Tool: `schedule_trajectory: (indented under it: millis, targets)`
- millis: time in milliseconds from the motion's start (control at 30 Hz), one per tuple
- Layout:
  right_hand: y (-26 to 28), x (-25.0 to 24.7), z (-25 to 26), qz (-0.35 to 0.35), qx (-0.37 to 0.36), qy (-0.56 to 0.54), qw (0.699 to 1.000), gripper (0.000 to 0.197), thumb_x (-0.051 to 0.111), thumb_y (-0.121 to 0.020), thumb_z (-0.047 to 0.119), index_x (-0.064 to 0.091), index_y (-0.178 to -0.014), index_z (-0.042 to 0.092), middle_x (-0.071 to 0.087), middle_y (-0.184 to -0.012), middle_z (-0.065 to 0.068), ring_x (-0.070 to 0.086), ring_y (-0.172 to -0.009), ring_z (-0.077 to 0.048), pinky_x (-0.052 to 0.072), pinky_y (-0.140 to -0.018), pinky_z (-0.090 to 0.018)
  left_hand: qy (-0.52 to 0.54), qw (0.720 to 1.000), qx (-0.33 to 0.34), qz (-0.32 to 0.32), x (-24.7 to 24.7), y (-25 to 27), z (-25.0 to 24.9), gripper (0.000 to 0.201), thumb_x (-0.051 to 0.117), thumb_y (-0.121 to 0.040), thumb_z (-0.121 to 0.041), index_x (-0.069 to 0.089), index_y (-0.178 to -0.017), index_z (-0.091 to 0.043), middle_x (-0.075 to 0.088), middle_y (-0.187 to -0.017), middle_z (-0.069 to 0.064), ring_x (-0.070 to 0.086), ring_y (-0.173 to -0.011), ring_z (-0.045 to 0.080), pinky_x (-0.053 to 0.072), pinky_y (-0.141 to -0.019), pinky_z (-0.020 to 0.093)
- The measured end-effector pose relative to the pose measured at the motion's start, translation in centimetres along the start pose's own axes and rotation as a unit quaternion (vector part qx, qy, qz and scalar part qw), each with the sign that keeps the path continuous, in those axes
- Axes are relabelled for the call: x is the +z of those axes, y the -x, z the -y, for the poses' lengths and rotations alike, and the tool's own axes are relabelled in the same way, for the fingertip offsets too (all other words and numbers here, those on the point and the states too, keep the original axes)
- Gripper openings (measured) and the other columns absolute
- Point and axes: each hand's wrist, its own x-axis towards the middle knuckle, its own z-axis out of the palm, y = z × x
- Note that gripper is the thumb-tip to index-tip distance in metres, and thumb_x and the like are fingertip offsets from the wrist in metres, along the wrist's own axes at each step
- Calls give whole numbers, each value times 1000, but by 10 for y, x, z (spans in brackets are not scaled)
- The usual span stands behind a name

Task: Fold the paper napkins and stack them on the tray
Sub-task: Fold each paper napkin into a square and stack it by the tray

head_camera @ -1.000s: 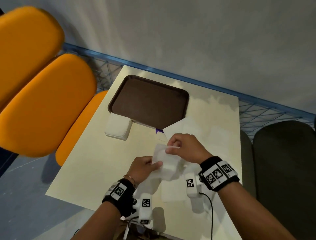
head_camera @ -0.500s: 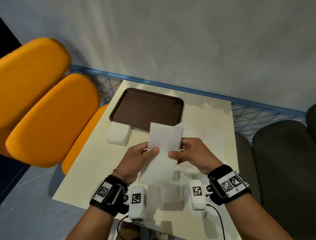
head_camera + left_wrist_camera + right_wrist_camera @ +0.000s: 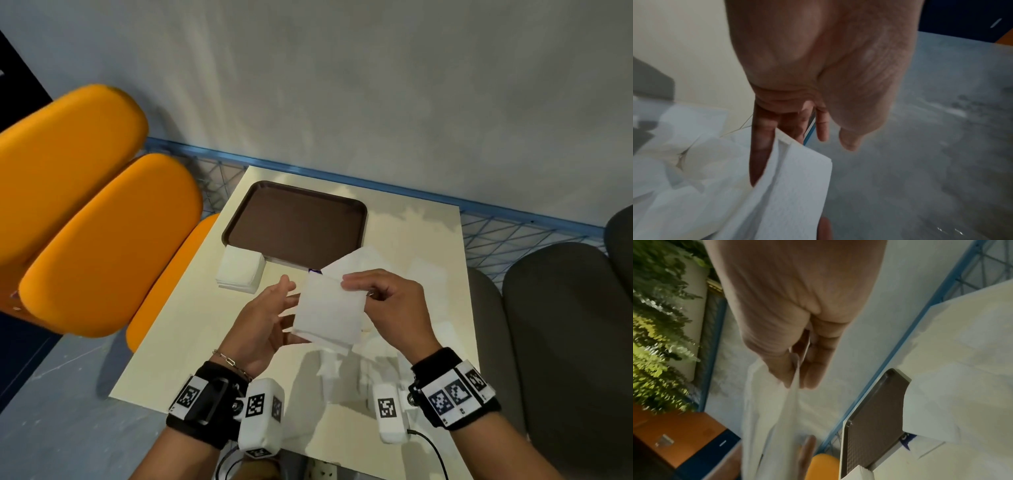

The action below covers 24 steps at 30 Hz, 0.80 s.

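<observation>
Above the table's near half I hold a white folded napkin (image 3: 328, 310), roughly square. My right hand (image 3: 352, 284) pinches its top right corner between thumb and fingers (image 3: 812, 369). My left hand (image 3: 289, 294) has straight fingers (image 3: 760, 146) lying against the napkin's (image 3: 791, 186) left side, thumb apart. The brown tray (image 3: 294, 224) lies bare at the table's far left. A stack of folded napkins (image 3: 240, 270) sits against the tray's near left corner. Loose unfolded napkins (image 3: 363, 260) lie on the table behind my right hand.
The cream table (image 3: 185, 342) stands against a grey wall, with a blue wire rail (image 3: 376, 186) behind it. Orange chairs (image 3: 102, 240) stand at the left and dark grey chairs (image 3: 565, 325) at the right. More white paper (image 3: 342, 370) lies under my hands.
The napkin, held up as a tall strip half a second ago, is now folded to a smaller square. My left hand has let go of its pinch and straightened its fingers.
</observation>
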Motion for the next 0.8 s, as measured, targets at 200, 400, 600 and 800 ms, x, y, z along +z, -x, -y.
schedule_trajectory:
  millis: [200,400,600,800]
  targets:
    - [-1,8,1,-39,-90,71,993,59,65,-75,-27,85,-89,27,78,-111,19,74,-102,-12,51,-74,-16,-65,996,56,8,-4,6,3,25,72,-97,-21,76,-111,-2,77,-104,13,68,-86,23,62,-74,36]
    - [0,-10,19,97,-67,134,984,63,87,-80,-2,74,-127,38,66,-130,26,71,-106,-9,59,-85,-25,-209,958,189,-58,-9,7,-11,15,68,-100,-14,81,-107,-14,80,-96,-4,70,-73,11,60,-64,24]
    - [0,-29,50,244,-45,223,943,91,87,-85,25,36,-153,58,42,-151,35,48,-137,3,43,-111,-20,-434,862,262,21,-17,14,-31,18,70,-99,-18,81,-111,-24,77,-93,-22,69,-77,2,54,-66,13]
    - [-7,-31,82,337,-29,201,919,115,103,-57,47,37,-150,60,31,-159,39,33,-144,13,34,-112,-9,-495,807,323,21,-14,19,-45,20,70,-98,-22,79,-115,-28,67,-99,-34,63,-99,-9,48,-78,6]
